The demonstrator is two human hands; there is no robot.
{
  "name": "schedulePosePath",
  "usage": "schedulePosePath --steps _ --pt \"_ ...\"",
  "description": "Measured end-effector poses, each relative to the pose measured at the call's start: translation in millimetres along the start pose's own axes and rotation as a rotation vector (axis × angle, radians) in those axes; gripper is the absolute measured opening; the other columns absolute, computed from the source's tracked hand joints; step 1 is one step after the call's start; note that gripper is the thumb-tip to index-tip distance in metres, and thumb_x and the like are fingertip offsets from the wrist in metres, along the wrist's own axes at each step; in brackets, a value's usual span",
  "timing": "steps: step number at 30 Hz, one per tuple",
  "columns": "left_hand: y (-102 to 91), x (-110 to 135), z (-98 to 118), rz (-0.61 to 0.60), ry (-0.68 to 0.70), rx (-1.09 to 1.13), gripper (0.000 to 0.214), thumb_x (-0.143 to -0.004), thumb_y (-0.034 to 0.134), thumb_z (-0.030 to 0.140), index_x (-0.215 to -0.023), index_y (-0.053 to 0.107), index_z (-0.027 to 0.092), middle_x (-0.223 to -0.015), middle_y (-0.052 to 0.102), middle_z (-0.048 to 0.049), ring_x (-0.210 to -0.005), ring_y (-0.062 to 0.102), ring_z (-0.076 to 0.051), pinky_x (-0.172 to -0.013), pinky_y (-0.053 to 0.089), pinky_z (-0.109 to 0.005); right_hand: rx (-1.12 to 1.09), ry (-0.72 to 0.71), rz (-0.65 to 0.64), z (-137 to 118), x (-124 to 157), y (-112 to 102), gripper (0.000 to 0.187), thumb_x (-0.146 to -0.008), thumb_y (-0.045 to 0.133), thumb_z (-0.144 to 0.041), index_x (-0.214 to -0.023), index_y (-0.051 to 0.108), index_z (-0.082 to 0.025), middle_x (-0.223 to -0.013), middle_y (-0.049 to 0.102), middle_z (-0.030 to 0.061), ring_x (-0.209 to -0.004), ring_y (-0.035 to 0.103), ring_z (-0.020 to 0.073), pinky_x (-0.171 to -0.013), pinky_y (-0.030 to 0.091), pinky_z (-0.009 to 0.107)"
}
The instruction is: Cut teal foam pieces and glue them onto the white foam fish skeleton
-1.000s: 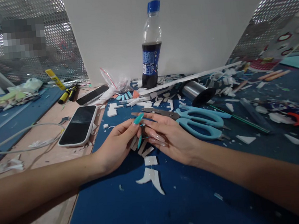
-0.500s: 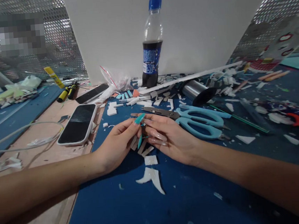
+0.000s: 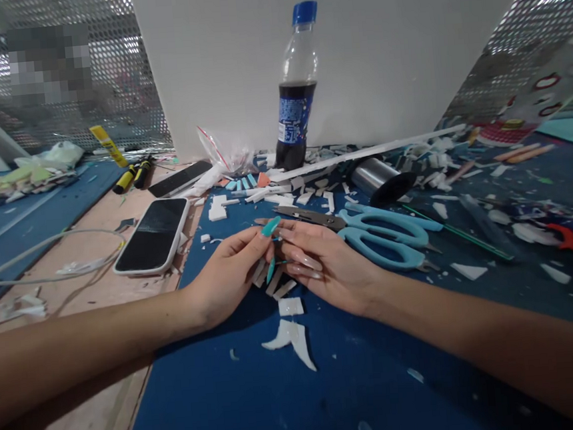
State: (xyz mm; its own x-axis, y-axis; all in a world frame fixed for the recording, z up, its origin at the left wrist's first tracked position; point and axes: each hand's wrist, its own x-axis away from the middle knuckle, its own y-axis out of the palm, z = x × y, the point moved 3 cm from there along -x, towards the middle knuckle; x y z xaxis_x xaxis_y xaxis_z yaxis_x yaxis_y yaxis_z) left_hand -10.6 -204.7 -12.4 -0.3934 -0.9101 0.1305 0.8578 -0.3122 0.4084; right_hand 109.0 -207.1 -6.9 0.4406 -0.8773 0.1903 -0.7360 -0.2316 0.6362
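Note:
My left hand (image 3: 226, 274) and my right hand (image 3: 333, 264) meet over the blue mat (image 3: 222, 401), their fingers curled in a pinch. At the left thumb tip is a narrow teal shape (image 3: 270, 227), and another thin teal shape points down between the hands. Whether these are painted nails or separate pieces I cannot tell. What the fingertips grip is mostly hidden. Below the hands lie a small white rectangle (image 3: 291, 306) and a white forked, tail-like piece (image 3: 297, 341). Just behind my right hand rest light-blue-handled scissors (image 3: 383, 233).
A bottle of dark drink (image 3: 295, 110) stands at the back before a white board (image 3: 223, 60). To the left lies a phone (image 3: 152, 239), with a cable (image 3: 42, 240) beside it. White scraps and a wire spool (image 3: 381, 180) are behind the scissors.
The view has shifted slightly, so the background sits a little further right. Both hands keep the same pinched pose, and nothing has visibly been picked up or put down.

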Motion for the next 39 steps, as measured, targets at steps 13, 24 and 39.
schedulePosePath --steps 13,24,39 --pt "1.0 -0.8 -0.4 -0.006 -0.003 0.012 0.03 -0.084 0.053 0.023 -0.056 0.051 0.013 -0.054 0.042 0.0044 -0.051 0.036 -0.004 -0.051 0.032 -0.012 0.017 0.005 -0.02 -0.1 -1.2 -0.6 0.006 -0.086 0.048 -0.013 -0.085 0.053 -0.014 -0.041 0.044 -0.0078 -0.031 0.022 0.0003 -0.038 0.023 0.014" --pt "1.2 -0.5 0.9 -0.008 0.019 0.024 0.031 -0.085 0.051 0.02 -0.055 0.05 0.012 -0.056 0.044 0.0035 -0.054 0.039 -0.005 -0.052 0.034 -0.012 0.043 -0.007 -0.025 -0.5 0.2 -0.5 0.01 -0.085 0.05 -0.017 -0.078 0.056 -0.018 -0.043 0.042 -0.0079 -0.032 0.021 0.001 -0.039 0.022 0.018" --pt "0.6 -1.3 0.0 0.012 -0.003 0.005 0.03 -0.084 0.053 0.023 -0.055 0.051 0.013 -0.055 0.043 0.0039 -0.052 0.038 -0.005 -0.051 0.034 -0.014 -0.013 0.02 -0.038 -0.1 -1.8 -2.4 0.011 -0.087 0.047 -0.013 -0.079 0.054 -0.013 -0.042 0.043 -0.0072 -0.032 0.022 0.001 -0.038 0.024 0.013"
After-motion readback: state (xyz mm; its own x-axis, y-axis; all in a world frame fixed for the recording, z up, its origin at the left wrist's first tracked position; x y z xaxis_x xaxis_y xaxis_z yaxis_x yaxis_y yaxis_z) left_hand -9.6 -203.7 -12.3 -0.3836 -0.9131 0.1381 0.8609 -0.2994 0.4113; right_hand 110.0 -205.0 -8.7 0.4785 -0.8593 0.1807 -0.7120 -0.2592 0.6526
